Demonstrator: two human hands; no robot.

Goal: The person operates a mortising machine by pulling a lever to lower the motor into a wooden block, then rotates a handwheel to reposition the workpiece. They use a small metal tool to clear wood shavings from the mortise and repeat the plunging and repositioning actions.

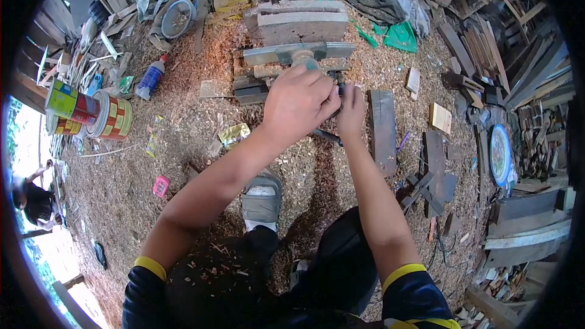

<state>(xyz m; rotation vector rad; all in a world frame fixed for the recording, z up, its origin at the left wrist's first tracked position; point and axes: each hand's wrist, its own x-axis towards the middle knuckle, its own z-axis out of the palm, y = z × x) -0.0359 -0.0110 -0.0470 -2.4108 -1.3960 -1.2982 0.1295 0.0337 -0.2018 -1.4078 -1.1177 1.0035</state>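
Observation:
My left hand [298, 102] is closed, its fingers curled over something hidden beneath them, just in front of a wide metal bar [259, 56] with a rounded greenish piece [304, 61] at its middle. Close beside it on the right, my right hand [350, 113] is also closed, with a dark bit showing near its fingertips. What either hand grips is mostly covered. A dark rod [328, 136] sticks out below the hands. Behind the bar stands a thick wooden block [303, 27], and dark wooden pieces [248, 92] lie under its left end.
Wood shavings [189, 109] cover the ground. A dark plank [383, 128] lies right of my hands. To the left are a spray can [150, 78], paint buckets [116, 116] and a basin [178, 19]. Lumber [530, 231] is stacked at right. A person [38, 201] is at far left.

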